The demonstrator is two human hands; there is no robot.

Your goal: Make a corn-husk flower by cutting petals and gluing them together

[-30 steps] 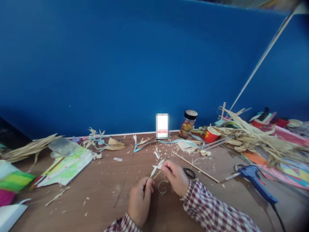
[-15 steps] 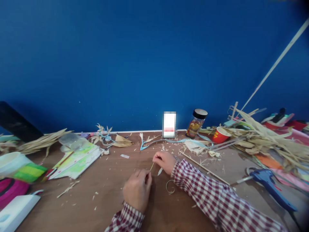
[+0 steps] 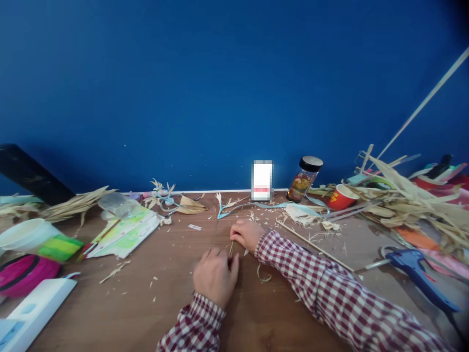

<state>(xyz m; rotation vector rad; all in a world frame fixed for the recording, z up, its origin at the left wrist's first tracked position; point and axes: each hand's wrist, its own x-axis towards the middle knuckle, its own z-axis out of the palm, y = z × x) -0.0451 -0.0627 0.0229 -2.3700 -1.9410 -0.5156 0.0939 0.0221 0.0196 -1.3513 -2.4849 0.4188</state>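
Low in the middle of the head view, my left hand [image 3: 215,275] is closed over the table, with its back toward the camera. My right hand [image 3: 247,235] lies just beyond it to the right, thumb and fingers pinched on a thin greenish strand [image 3: 231,248]. The strand runs down toward my left fingers, whose tips are partly hidden. A curled end of thin strand [image 3: 263,276] hangs or lies below my right wrist. Pale fibre scraps [image 3: 254,216] are scattered past my right hand.
A thin stick [image 3: 315,246] lies right of my right hand, near a blue glue gun [image 3: 421,276]. Behind are a jar [image 3: 303,180], a red paper cup [image 3: 341,197] and dried husks [image 3: 406,210]. Painted paper [image 3: 126,233], a pale cup [image 3: 24,237] and a white box [image 3: 46,305] stand left.
The view has shifted, so the table items sit slightly higher and further right. My hands are a little closer together, and the strand between them shows as a bent, upright piece.
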